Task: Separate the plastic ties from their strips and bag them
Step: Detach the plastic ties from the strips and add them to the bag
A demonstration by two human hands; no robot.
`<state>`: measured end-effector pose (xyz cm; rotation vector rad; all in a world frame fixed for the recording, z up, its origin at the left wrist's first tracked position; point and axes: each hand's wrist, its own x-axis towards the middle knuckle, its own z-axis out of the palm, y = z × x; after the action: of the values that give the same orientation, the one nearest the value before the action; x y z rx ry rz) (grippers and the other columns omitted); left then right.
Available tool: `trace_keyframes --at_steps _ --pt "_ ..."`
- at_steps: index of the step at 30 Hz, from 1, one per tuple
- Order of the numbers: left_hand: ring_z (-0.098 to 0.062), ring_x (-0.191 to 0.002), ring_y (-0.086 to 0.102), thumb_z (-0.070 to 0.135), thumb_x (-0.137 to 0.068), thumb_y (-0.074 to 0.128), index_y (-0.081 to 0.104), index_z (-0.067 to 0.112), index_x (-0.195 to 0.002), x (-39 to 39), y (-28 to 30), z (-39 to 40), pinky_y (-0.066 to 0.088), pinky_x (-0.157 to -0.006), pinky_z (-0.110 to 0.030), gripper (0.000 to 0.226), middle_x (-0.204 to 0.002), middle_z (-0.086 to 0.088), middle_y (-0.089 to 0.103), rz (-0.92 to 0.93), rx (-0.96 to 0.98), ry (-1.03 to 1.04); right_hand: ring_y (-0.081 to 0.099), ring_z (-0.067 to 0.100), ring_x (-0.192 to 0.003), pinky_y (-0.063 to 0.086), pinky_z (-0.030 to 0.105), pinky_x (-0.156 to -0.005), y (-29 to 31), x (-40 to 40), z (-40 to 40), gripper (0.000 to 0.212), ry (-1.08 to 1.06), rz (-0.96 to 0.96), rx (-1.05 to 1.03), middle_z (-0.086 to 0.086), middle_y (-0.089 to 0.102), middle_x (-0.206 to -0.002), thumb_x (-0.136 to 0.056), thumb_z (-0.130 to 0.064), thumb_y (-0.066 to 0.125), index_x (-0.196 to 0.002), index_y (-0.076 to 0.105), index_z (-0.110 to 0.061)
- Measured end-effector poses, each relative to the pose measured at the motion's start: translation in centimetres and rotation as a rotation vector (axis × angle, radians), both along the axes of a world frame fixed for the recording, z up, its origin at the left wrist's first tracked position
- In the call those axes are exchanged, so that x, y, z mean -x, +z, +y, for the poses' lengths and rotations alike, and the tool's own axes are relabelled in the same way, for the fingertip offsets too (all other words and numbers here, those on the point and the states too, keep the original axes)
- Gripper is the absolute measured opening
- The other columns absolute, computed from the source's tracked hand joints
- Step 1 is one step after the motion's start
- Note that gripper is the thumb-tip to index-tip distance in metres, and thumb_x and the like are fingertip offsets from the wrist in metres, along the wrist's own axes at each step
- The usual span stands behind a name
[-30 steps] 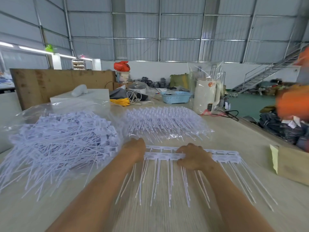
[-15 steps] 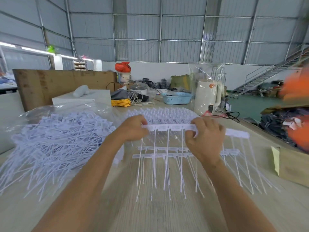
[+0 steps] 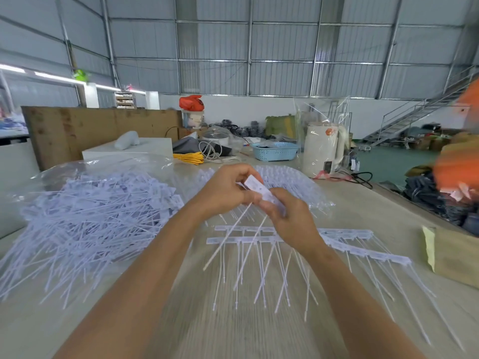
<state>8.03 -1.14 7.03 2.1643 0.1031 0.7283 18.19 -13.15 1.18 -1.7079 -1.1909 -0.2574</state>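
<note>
Head view: raised above the worktop [image 3: 363, 208], left hand [image 3: 223, 190] and right hand [image 3: 290, 218] both pinching one short strip piece [image 3: 259, 189], two ties [image 3: 228, 237] dangling. Below, two strips [image 3: 344, 233] flat; loose pile [image 3: 90, 213] left.

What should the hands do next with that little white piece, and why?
Probably twist it apart. Both the left hand and right hand pinch a short strip of ties whose tails still hang joined; the loose ties then belong with the bagged pile at left.

Bare table [image 3: 233, 340] nearest; tie pile [image 3: 85, 224] seemingly blocks left
</note>
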Motion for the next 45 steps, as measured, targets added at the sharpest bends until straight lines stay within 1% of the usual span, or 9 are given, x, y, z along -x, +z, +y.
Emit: trace_keyframes --at_steps 3,9,16,20,26,31,36,41,45 --pt "-0.012 -0.055 0.065 0.000 -0.087 0.063 0.062 0.007 -0.093 -0.1 -0.1 -0.4 0.058 -0.062 -0.029 0.009 -0.076 -0.012 0.065 0.003 0.151 -0.036 0.052 0.002 -0.069 0.038 0.013 -0.064 0.4 -0.3 -0.3 0.008 0.028 0.048 -0.110 -0.011 0.058 -0.073 -0.090 -0.021 0.060 -0.085 0.059 -0.027" --pt "-0.010 -0.042 0.055 0.016 -0.096 0.055 0.063 0.008 -0.084 -1.1 -1.4 -1.0 0.045 -0.044 -0.020 0.016 -0.059 -0.005 0.062 0.059 0.179 -0.058 0.056 0.015 -0.065 0.046 0.037 -0.067 0.6 -0.2 0.1 0.025 0.079 0.180 -0.108 -0.003 0.061 -0.066 -0.091 -0.012 0.057 -0.067 0.062 -0.019" --pt "-0.016 -0.070 0.049 0.027 -0.097 0.051 0.064 0.005 -0.093 -2.4 -1.5 -1.8 0.031 -0.060 -0.025 0.026 -0.071 -0.002 0.051 0.162 -0.349 0.345 0.054 0.027 -0.058 0.045 0.038 -0.060 -0.5 -0.1 0.3 0.017 -0.068 -0.043 -0.033 0.011 0.062 -0.061 -0.088 -0.012 0.061 -0.074 0.067 -0.004" --pt "-0.016 -0.064 0.049 0.025 -0.095 0.053 0.065 0.004 -0.086 -1.2 -0.5 -1.1 0.032 -0.050 -0.027 0.025 -0.076 -0.005 0.054 0.340 -0.518 0.296 0.050 0.012 -0.061 0.036 0.023 -0.062 -0.7 0.2 0.2 0.011 -0.026 -0.260 0.030 0.001 0.062 -0.065 -0.085 -0.010 0.065 -0.076 0.069 -0.006" --pt "-0.007 -0.040 0.046 0.025 -0.097 0.052 0.063 0.017 -0.079 0.3 0.3 2.8 0.036 -0.040 -0.017 0.022 -0.054 0.002 0.058 -0.029 0.147 0.293 0.048 0.012 -0.065 0.039 0.029 -0.066 0.1 -0.2 0.1 0.021 0.043 -0.031 -0.129 -0.006 0.050 -0.066 -0.092 -0.009 0.053 -0.071 0.052 -0.010" --pt "-0.009 -0.050 0.054 0.072 -0.081 0.031 0.061 0.019 -0.077 -1.4 -2.1 0.3 0.038 -0.055 -0.023 0.061 -0.059 0.001 0.062 0.301 0.461 -0.084 0.049 0.019 -0.086 0.041 0.035 -0.079 0.0 0.7 1.0 0.013 0.041 -0.175 -0.190 -0.001 0.050 -0.089 -0.090 -0.013 0.054 -0.078 0.058 -0.012" --pt "-0.012 -0.059 0.053 0.076 -0.067 0.040 0.063 0.014 -0.076 -2.4 -3.6 -0.2 0.043 -0.053 -0.020 0.067 -0.069 -0.004 0.058 0.382 0.584 -0.384 0.046 0.022 -0.100 0.040 0.042 -0.091 -0.9 0.1 0.9 0.011 -0.035 -0.062 -0.077 0.010 0.048 -0.108 -0.091 -0.011 0.056 -0.099 0.062 -0.006" --pt "-0.008 -0.046 0.053 0.024 -0.099 0.047 0.061 0.010 -0.084 -2.6 -3.7 0.2 0.042 -0.046 -0.018 0.024 -0.062 -0.004 0.061 0.156 0.515 -0.080 0.051 0.006 -0.100 0.043 0.016 -0.082 -0.5 0.0 0.0 0.054 0.104 0.221 0.038 -0.005 0.046 -0.119 -0.083 -0.021 0.070 -0.130 0.043 -0.019" --pt "-0.010 -0.043 0.048 0.026 -0.100 0.046 0.062 0.011 -0.083 -2.4 -3.6 0.8 0.040 -0.045 -0.019 0.028 -0.056 -0.002 0.057 0.101 0.520 -0.042 0.056 0.003 -0.052 0.049 0.024 -0.058 -0.6 -0.8 0.2 0.015 0.098 0.302 0.115 0.018 0.064 -0.091 -0.090 -0.014 0.061 -0.099 0.062 -0.002"
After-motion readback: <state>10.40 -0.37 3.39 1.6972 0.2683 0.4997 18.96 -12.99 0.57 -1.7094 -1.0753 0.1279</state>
